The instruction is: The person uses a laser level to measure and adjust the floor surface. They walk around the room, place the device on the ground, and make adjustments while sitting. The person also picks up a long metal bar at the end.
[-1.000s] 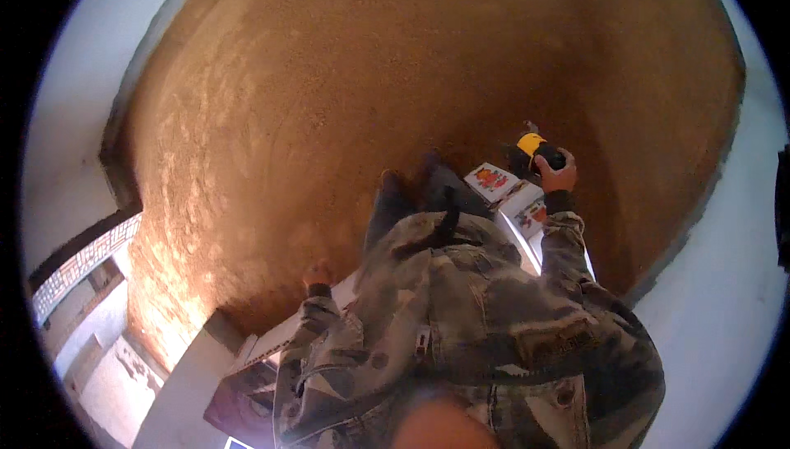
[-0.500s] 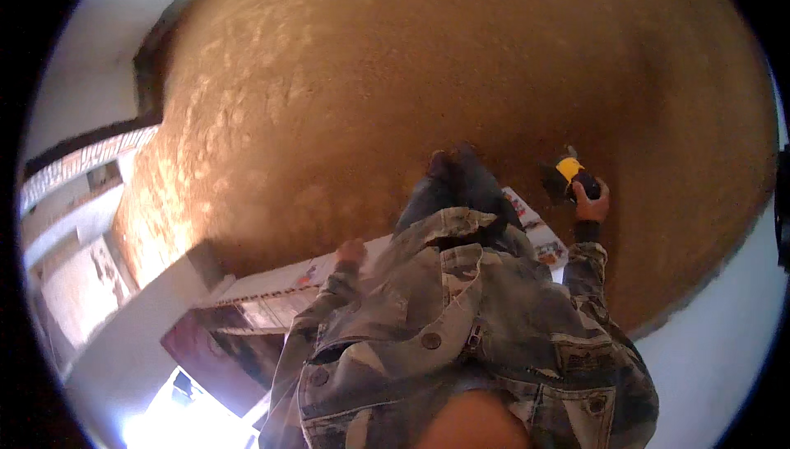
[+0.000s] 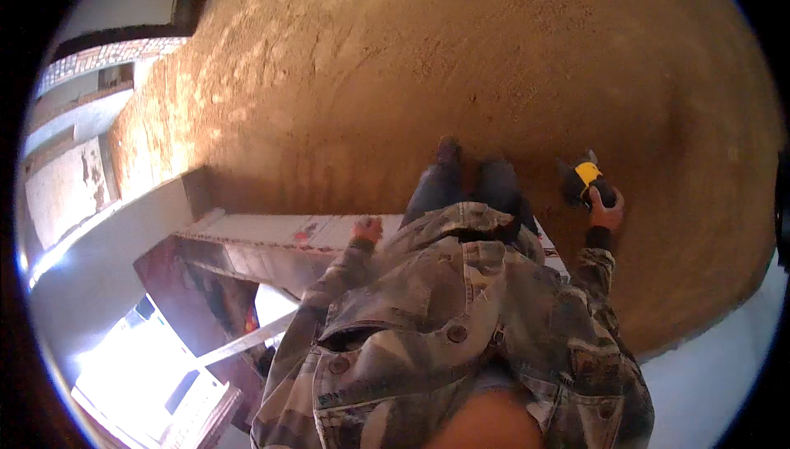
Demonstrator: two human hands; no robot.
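My right hand (image 3: 607, 209) is out to the right of my body, fingers wrapped round a yellow-and-black hand-held tool (image 3: 587, 176). A short greyish tip shows at the tool's far end; its exact kind is unclear. My left hand (image 3: 368, 228) hangs by my left hip with its fingers curled in. It appears in front of a white printed surface (image 3: 309, 231), and I cannot see whether it touches it. What the left hand holds, if anything, is too small to make out.
Brown, rough earthen floor (image 3: 370, 79) spreads around my legs (image 3: 436, 186). At the left a low wall end (image 3: 177, 202) meets the white surface, with a dark red panel (image 3: 173, 272) and a bright opening (image 3: 132, 367) nearby. A pale wall (image 3: 716, 375) runs along the lower right.
The whole view has shifted, and my left foot is now forward of the right. The right hand still grips the tool. More of the bright opening and red panel shows at lower left.
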